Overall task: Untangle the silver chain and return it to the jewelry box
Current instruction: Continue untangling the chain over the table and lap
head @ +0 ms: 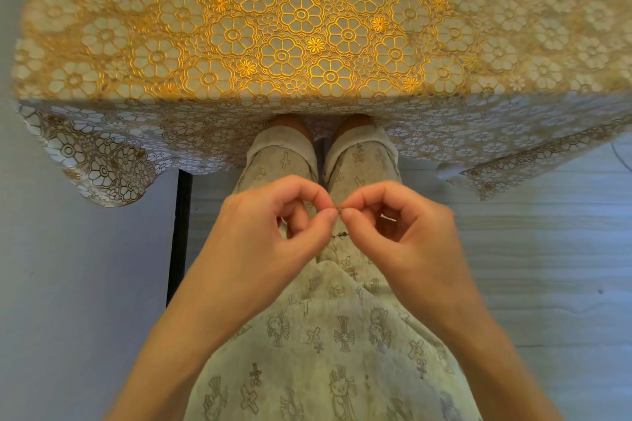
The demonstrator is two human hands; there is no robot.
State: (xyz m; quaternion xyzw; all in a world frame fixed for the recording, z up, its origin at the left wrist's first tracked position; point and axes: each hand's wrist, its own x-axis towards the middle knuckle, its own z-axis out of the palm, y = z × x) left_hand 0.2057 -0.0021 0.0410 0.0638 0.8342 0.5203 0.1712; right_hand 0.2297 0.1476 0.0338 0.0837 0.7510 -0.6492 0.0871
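Holding: silver chain (339,212), one, pinched between both hands over the lap, near side of the scene; a short dark run of links shows lower down, between the hands, and the rest is too fine to trace.
Left hand (273,229): one, thumb and forefinger closed on the chain at its left, other fingers curled under.
Right hand (396,232): one, thumb and forefinger closed on the chain at its right, tips almost meeting the left hand's.
Step, as judged: working a knot loose; untangling not yet done.
Jewelry box: none in view; whereabouts cannot be told.
Lap: one person's patterned trousers (342,335) directly beneath the chain; two knees tucked under the cloth's hem.
Bench: one, far side, covered by one gold floral lace tablecloth (301,27) overhanging the near edge.
Floor (547,249): pale boards at right.
Risk: pulling the two pinches apart would likely tighten the knot or snap a link; a slipped pinch would drop the chain onto the busy trouser print or the floor, where so thin a thing is hard to find.
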